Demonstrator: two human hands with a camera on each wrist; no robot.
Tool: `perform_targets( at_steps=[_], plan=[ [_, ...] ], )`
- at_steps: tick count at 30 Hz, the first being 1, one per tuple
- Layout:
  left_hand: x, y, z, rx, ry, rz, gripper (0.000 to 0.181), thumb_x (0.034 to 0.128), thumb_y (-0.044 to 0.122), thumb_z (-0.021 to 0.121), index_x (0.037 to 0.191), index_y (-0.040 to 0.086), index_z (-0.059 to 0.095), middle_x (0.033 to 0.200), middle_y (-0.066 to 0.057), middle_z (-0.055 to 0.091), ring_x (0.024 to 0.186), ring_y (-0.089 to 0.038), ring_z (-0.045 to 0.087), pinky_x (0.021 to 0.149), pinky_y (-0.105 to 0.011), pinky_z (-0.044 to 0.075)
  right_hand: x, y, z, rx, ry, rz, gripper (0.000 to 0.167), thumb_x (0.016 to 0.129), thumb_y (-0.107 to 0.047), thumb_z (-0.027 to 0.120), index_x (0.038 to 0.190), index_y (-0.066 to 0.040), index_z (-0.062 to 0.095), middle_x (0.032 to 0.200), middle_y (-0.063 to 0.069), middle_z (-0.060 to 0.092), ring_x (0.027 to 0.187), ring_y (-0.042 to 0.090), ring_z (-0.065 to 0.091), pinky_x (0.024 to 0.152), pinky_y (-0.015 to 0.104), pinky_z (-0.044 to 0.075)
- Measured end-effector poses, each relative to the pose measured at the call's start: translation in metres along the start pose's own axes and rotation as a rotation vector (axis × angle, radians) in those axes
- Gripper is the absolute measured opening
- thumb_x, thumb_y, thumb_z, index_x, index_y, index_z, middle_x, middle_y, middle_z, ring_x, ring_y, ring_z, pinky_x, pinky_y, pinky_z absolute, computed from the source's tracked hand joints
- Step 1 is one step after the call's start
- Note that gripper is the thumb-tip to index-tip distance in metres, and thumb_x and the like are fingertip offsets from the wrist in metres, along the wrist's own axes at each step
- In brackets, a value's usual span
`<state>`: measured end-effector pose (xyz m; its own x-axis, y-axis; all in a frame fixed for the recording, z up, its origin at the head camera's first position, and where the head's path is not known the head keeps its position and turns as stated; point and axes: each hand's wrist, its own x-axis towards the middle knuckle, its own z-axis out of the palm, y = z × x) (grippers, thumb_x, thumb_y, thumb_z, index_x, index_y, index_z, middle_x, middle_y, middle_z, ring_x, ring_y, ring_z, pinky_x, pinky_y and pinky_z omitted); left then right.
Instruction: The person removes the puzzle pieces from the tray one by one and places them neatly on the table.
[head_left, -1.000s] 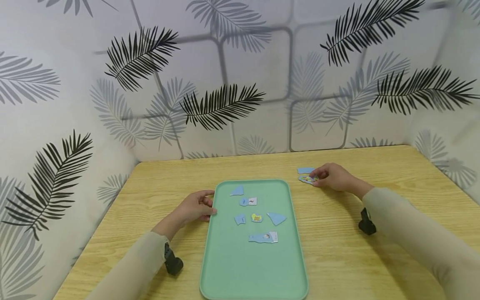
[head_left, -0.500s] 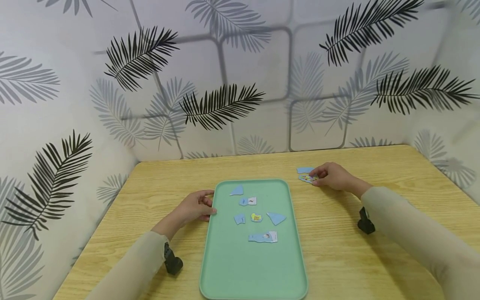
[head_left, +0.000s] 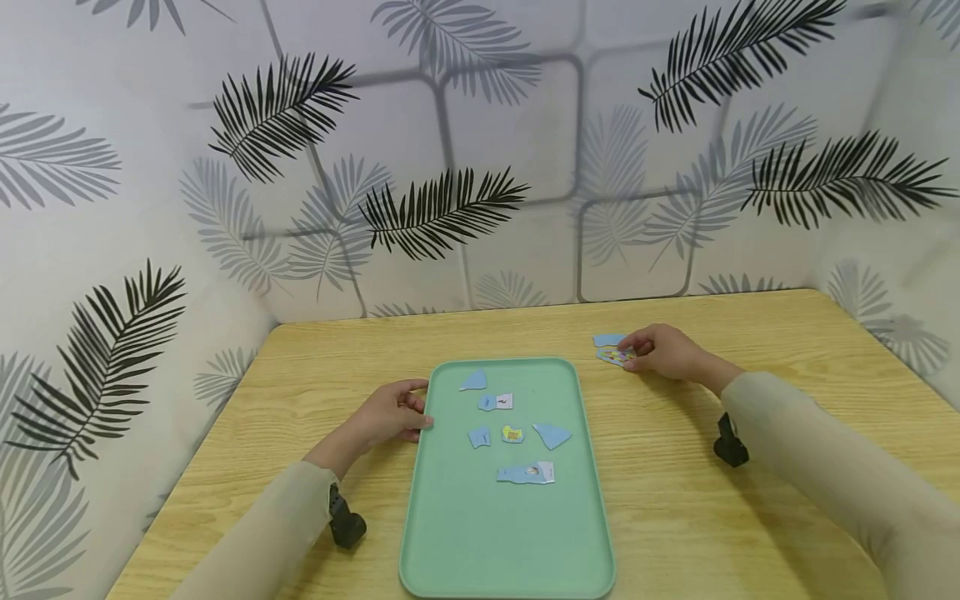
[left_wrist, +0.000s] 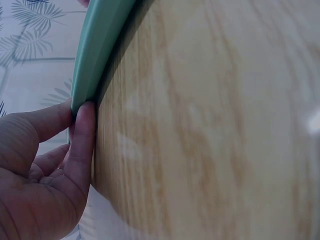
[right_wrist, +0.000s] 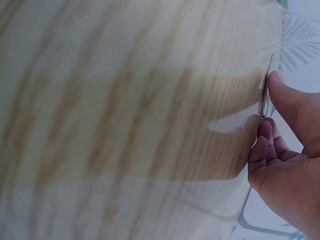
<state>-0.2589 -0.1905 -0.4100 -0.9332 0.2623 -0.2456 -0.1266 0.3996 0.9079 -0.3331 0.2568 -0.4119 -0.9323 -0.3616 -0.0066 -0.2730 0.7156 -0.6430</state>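
The left hand [head_left: 392, 414] [left_wrist: 47, 175] grips the left rim of a green tray [head_left: 510, 542] [left_wrist: 100, 45], thumb on the rim and a finger against its outer side. To the right of the tray's far end, the right hand [head_left: 667, 354] [right_wrist: 295, 145] pinches a flat puzzle piece with a colourful print [head_left: 613, 356], which lies at table level. Just behind it lies a plain blue piece [head_left: 609, 340]. On the tray rest several separate pieces, among them a yellow one [head_left: 513, 434], a blue triangular one [head_left: 552, 436] and a long blue-and-white strip [head_left: 526, 473].
The wooden table [head_left: 337, 350] reaches back to a wall [head_left: 510, 142] with a leaf print. Small black devices sit at the left wrist [head_left: 346, 523] and the right wrist [head_left: 730, 443].
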Motion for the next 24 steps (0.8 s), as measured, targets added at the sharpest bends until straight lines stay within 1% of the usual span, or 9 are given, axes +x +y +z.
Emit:
perform_targets(
  at_steps=[7,12,14,19,24],
  plan=[
    [0.001,0.000,0.000,-0.003,-0.005,-0.002,0.067,0.0872,-0.004,0.069,0.147,0.001,0.039,0.099,-0.013,0.053,0.074,-0.019,0.057,0.066,-0.033,0.058,-0.004,-0.006,-0.001,0.028,0.008,0.022,0.037,0.089,-0.015,0.072,0.121,0.004,0.065,0.105,0.016,0.062,0.093,0.025,0.052,0.083,0.040,0.044],
    [0.001,0.000,0.000,-0.004,-0.006,-0.005,0.066,0.0873,-0.004,0.068,0.147,0.001,0.039,0.098,-0.013,0.052,0.075,-0.019,0.056,0.066,-0.033,0.057,-0.010,-0.010,-0.001,0.075,0.027,0.039,0.040,0.091,-0.016,0.071,0.125,0.003,0.063,0.113,0.022,0.059,0.101,0.031,0.053,0.086,0.044,0.046],
    [0.001,0.001,0.000,-0.002,-0.005,-0.005,0.066,0.0875,-0.004,0.068,0.147,0.001,0.039,0.098,-0.013,0.052,0.075,-0.020,0.056,0.066,-0.033,0.057,-0.013,-0.010,0.000,0.087,0.033,0.037,0.039,0.091,-0.017,0.070,0.125,0.001,0.063,0.116,0.022,0.059,0.104,0.032,0.054,0.087,0.044,0.048],
    [0.001,0.002,0.001,0.002,-0.002,-0.008,0.067,0.0874,-0.005,0.068,0.147,0.001,0.038,0.098,-0.013,0.052,0.073,-0.020,0.056,0.066,-0.033,0.057,-0.018,-0.013,0.005,0.153,0.036,0.021,0.039,0.090,-0.016,0.072,0.125,-0.001,0.064,0.113,0.019,0.061,0.101,0.030,0.056,0.080,0.036,0.051],
    [0.001,-0.001,0.000,0.002,0.003,-0.010,0.066,0.0872,-0.005,0.068,0.146,0.001,0.039,0.098,-0.013,0.052,0.074,-0.019,0.056,0.067,-0.033,0.057,-0.027,-0.028,0.014,0.225,0.018,0.007,0.040,0.089,-0.015,0.072,0.125,0.001,0.063,0.120,0.022,0.057,0.100,0.029,0.054,0.076,0.032,0.050]
  ],
)
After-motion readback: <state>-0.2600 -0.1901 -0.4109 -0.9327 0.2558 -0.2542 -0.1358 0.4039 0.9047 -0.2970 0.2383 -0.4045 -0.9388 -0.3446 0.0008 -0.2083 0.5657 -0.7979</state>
